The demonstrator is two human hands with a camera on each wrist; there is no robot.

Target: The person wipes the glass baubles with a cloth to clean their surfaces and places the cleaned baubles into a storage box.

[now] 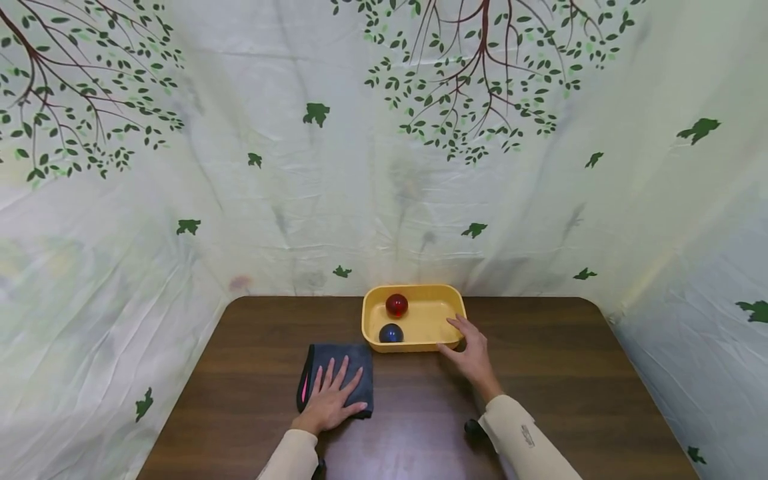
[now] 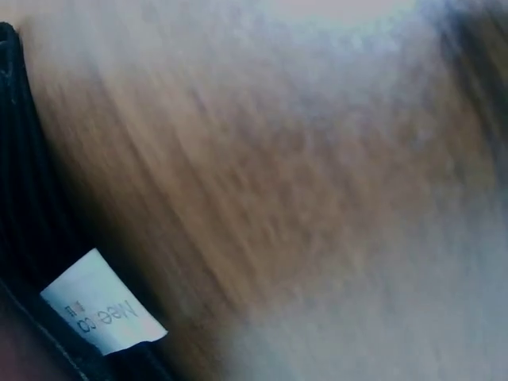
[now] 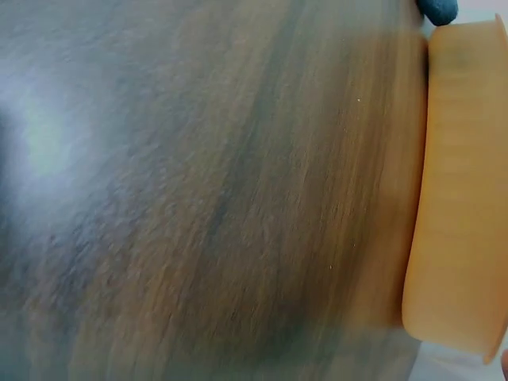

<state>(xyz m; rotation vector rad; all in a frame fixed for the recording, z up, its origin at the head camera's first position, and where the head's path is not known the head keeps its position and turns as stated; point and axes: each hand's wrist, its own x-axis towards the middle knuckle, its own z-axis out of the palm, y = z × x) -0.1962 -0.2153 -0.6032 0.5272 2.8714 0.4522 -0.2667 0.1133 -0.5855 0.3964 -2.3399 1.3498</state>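
My left hand (image 1: 330,400) lies with spread fingers on a folded dark grey cloth (image 1: 359,363) that has black edging and a bit of pink at its left side. In the left wrist view the cloth's black edge (image 2: 24,175) shows, with a white label (image 2: 105,305). A yellow plastic tray (image 1: 429,347) stands to the cloth's upper right. Inside it, toward the left, are a red ball (image 1: 397,305) and a dark blue ball (image 1: 391,333). My right hand (image 1: 474,353) holds the tray's near right corner, fingers over the right rim and thumb at the front wall.
The brown wooden table (image 1: 420,433) ends at a far edge just behind the tray. Beyond it hangs a pale curtain (image 1: 360,200) printed with branches and leaves. A small black object (image 1: 474,428) shows beside the right sleeve (image 1: 528,437).
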